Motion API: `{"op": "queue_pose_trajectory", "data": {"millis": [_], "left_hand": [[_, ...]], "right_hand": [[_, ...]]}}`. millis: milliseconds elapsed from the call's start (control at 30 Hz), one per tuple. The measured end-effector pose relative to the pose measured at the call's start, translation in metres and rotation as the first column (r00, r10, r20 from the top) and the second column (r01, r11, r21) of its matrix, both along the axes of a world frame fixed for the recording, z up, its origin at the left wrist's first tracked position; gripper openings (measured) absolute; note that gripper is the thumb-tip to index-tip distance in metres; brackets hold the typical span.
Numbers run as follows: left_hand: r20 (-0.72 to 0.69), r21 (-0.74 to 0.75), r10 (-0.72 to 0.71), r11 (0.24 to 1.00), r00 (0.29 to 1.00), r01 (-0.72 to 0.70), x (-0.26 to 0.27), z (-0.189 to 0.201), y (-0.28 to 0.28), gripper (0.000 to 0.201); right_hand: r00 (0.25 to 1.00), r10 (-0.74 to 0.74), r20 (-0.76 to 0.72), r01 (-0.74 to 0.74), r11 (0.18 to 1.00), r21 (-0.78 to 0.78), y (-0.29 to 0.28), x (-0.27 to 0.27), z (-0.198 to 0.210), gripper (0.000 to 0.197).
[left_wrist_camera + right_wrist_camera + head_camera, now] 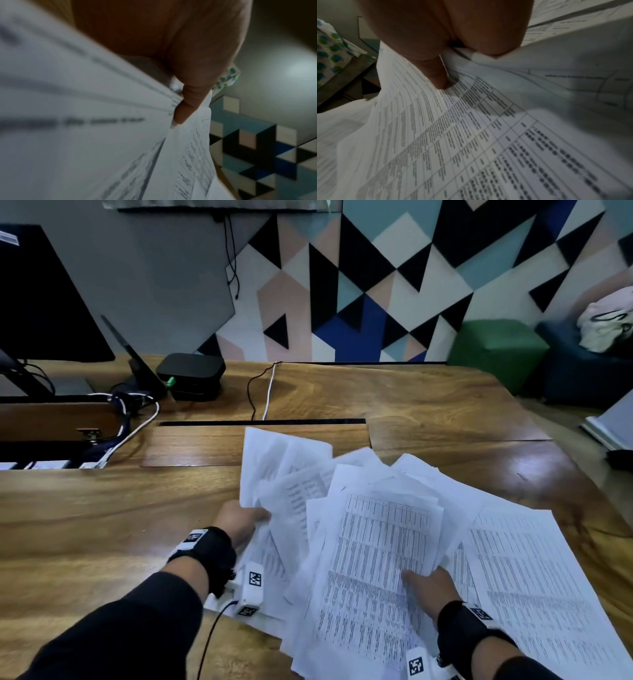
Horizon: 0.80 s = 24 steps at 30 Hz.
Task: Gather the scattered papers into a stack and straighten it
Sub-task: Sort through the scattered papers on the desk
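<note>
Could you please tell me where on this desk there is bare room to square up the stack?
Bare wood lies left of the left hand on the wooden desk, and again between the papers and the desk's far edge, right of the slot. It is crowded under both hands, the right hand included, and at the far left around the black box and cables.

1. The left hand [180,44] fills the top middle of the left wrist view, seen very close and from below.
2. Its thumb [187,106] points downward and presses on the edges of several white papers [82,135], pinching them.
3. The papers spread across the left and bottom of the frame, blurred, with rows of printed text on them.
4. On the right stands a wall [257,152] patterned in black, blue, teal, pink and white triangles, with plain grey above it.
</note>
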<state>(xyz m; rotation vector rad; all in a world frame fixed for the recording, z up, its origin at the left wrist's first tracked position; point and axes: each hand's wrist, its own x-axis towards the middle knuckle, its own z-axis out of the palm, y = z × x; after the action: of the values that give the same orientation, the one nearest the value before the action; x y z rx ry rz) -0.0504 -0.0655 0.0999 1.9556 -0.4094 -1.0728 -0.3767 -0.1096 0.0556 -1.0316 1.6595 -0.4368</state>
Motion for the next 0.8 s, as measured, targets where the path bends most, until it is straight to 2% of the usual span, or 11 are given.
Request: {"op": "queue_pose_trajectory", "data": {"millis": [67, 167, 300, 333, 400, 467, 533, 600, 700, 800], "left_hand": [[0.012, -0.104, 0.027, 0.994, 1.0, -0.025, 0.018, 0.02, 0.01, 0.012], [0.046, -0.207, 0.044, 0.978, 0.998, -0.034, 0.049, 0.047, 0.026, 0.014], [-0.027, -0.433, -0.025, 0.901, 0.999, 0.011, 0.072, 0.085, 0.045, 0.015], [-0.069, -0.498, -0.04, 0.867, 0.997, 0.0, 0.073, 0.095, 0.047, 0.019], [-0.219, -0.613, -0.072, 0.786, 0.973, -0.079, 0.075, 0.107, 0.05, 0.026], [-0.384, -0.664, -0.155, 0.731, 0.91, -0.155, 0.071, 0.111, 0.05, 0.032], [-0.485, -0.591, -0.203, 0.793, 0.851, -0.148, 0.058, 0.1, 0.043, 0.046], [-0.514, -0.438, -0.18, 0.896, 0.839, -0.076, 0.032, 0.074, 0.034, 0.033], [-0.456, -0.198, -0.161, 0.977, 0.875, 0.077, -0.011, 0.028, 0.025, 0.029], [-0.365, -0.01, -0.159, 0.986, 0.917, 0.167, -0.04, -0.016, 0.022, 0.03]], "right_hand": [[1.0, 0.002, -0.031, -0.002, 1.0, 0.0, 0.0, 0.001, 0.0, 0.007], [0.997, 0.007, -0.071, -0.006, 1.0, 0.006, -0.002, 0.004, -0.001, 0.029], [0.993, 0.014, -0.117, -0.01, 0.999, 0.035, -0.006, 0.008, -0.002, 0.048], [0.992, 0.016, -0.128, -0.011, 0.999, 0.039, -0.008, 0.008, -0.003, 0.046], [0.988, 0.021, -0.153, -0.014, 0.999, 0.049, -0.011, 0.008, -0.005, 0.028], [0.985, 0.022, -0.174, -0.013, 0.998, 0.054, -0.014, 0.008, -0.007, 0.016], [0.978, 0.056, -0.202, -0.048, 0.998, 0.044, -0.015, 0.009, -0.008, 0.015], [0.973, 0.081, -0.215, -0.075, 0.996, 0.038, -0.019, 0.006, -0.013, 0.028], [0.969, 0.105, -0.223, -0.094, 0.994, 0.059, -0.021, 0.004, -0.012, 0.024], [0.964, 0.136, -0.228, -0.125, 0.99, 0.063, -0.02, 0.001, -0.008, 0.023]]}}
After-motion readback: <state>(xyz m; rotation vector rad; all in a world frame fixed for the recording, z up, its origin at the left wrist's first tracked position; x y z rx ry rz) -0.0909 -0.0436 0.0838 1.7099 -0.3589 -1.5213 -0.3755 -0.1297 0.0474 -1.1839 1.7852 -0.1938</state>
